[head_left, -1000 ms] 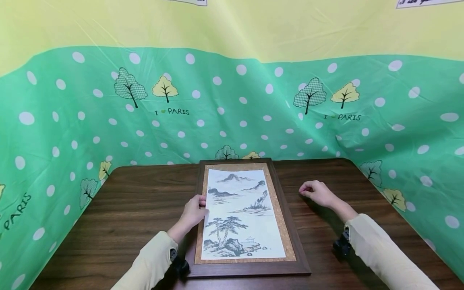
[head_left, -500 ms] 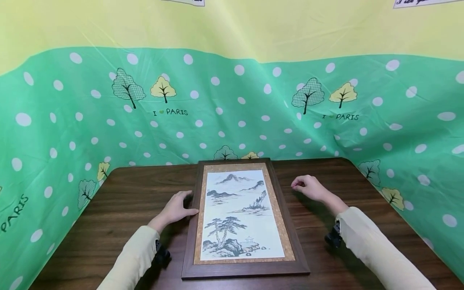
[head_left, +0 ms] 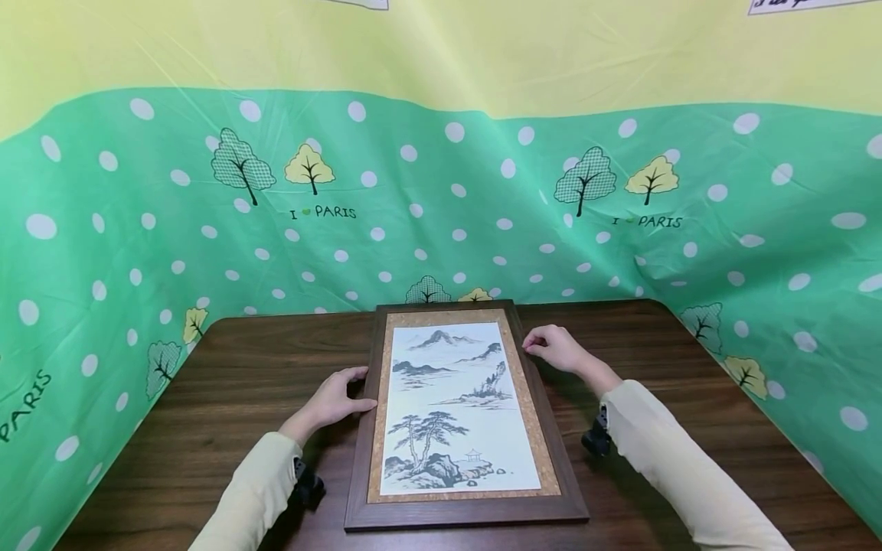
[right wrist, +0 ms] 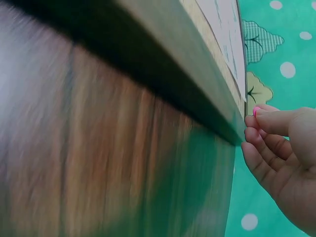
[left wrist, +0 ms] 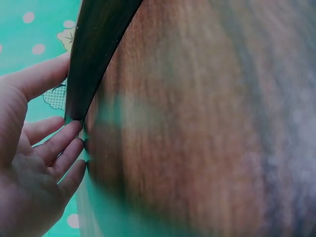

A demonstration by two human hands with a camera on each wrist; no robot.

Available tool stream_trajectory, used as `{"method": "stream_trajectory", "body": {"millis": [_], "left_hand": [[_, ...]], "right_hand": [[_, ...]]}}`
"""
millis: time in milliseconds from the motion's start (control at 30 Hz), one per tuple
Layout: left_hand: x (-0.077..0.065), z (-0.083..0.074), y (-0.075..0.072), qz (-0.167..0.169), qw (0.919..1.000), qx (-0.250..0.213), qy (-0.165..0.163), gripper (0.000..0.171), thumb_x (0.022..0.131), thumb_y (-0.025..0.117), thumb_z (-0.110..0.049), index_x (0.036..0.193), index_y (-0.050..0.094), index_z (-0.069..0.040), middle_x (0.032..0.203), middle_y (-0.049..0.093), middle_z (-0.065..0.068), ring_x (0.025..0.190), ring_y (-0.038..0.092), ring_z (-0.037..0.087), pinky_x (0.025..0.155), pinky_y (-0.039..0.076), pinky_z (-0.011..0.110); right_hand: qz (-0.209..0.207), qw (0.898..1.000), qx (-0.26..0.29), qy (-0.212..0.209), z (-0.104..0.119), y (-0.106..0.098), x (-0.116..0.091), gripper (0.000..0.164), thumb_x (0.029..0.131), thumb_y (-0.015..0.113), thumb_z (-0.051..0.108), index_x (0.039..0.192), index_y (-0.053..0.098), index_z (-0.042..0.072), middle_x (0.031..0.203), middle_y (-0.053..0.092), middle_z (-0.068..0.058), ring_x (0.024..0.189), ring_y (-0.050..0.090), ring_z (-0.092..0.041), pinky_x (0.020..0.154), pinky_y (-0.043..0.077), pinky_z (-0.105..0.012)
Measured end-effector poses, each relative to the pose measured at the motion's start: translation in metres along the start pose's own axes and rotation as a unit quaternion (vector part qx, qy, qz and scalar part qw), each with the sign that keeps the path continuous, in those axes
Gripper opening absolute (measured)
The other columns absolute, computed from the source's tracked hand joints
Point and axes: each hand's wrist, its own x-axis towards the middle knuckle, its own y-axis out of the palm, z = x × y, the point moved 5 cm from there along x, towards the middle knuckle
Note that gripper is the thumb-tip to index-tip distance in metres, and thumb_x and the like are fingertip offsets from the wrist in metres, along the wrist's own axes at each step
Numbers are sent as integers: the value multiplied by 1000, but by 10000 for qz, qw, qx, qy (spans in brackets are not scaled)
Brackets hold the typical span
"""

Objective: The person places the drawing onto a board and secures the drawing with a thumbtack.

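Observation:
A cork board point(head_left: 547, 440) in a dark brown wooden frame point(head_left: 468, 514) lies on the table. On the cork rests a white sheet with an ink landscape point(head_left: 462, 405) of mountains, pines and a pavilion. My left hand point(head_left: 334, 396) is at the frame's left side, thumb over the edge and fingers against the outer side, as the left wrist view also shows. My right hand point(head_left: 560, 348) is at the upper right edge of the frame. Its thumb and forefinger pinch a small pink push pin point(right wrist: 256, 111), mostly hidden by the fingertips.
The dark wood table point(head_left: 276, 344) extends to both sides of the board. Behind and around it hangs a green and yellow curtain point(head_left: 386, 191) with white dots and printed trees. Each sleeve carries a small black wrist camera point(head_left: 598, 436).
My left hand has let go of the sheet's left edge and shifted left onto the frame. The right hand has moved left to the board's upper right edge.

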Motion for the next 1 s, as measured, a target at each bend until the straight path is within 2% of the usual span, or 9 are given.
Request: {"method": "stream_trajectory", "body": {"millis": [233, 400, 567, 800, 867, 1000], "left_hand": [[1, 3, 0, -27, 9998, -152, -139, 65, 76, 73, -22, 128, 46, 7, 123, 53, 21, 115, 47, 34, 93, 38, 46], [0, 3, 1, -8, 9991, -322, -272, 65, 76, 74, -20, 128, 46, 6, 124, 52, 20, 116, 46, 33, 94, 38, 46], [-1, 2, 0, 49, 9984, -443, -336, 65, 76, 73, -18, 129, 44, 7, 125, 51, 22, 117, 45, 35, 94, 38, 47], [1, 3, 2, 112, 9971, -655, -382, 63, 77, 72, -15, 129, 43, 7, 124, 51, 21, 117, 45, 34, 94, 37, 46], [1, 3, 3, 109, 9970, -672, -367, 63, 77, 72, -14, 129, 44, 7, 123, 51, 20, 116, 45, 34, 94, 37, 46], [1, 3, 2, 54, 9972, -677, -309, 62, 76, 73, -14, 128, 45, 8, 122, 52, 20, 115, 46, 34, 94, 37, 47]], "right_hand": [[37, 9993, 329, -158, 11, 15, 22, 6, 83, 61, -1, 83, 66, -4, 75, 64, -9, 66, 53, -13, 60, 44, -26], [116, 9978, 651, -51, 19, 24, 38, 7, 83, 61, -1, 84, 66, -6, 75, 63, -11, 63, 51, -13, 56, 44, -26], [108, 9965, 826, 73, 24, 39, 59, 10, 85, 60, 1, 87, 67, -5, 78, 64, -11, 65, 52, -13, 58, 44, -25], [117, 9847, 1516, 857, 23, 60, 82, 15, 87, 58, 4, 93, 67, -7, 77, 63, -9, 60, 49, -13, 55, 43, -25], [123, 9806, 1620, 1098, 22, 65, 87, 15, 87, 58, 5, 93, 67, -6, 75, 62, -8, 58, 48, -12, 53, 42, -25], [68, 9792, 1562, 1293, 23, 69, 95, 16, 87, 59, 6, 92, 68, -5, 78, 63, -10, 58, 46, -13, 53, 39, -24]]}}
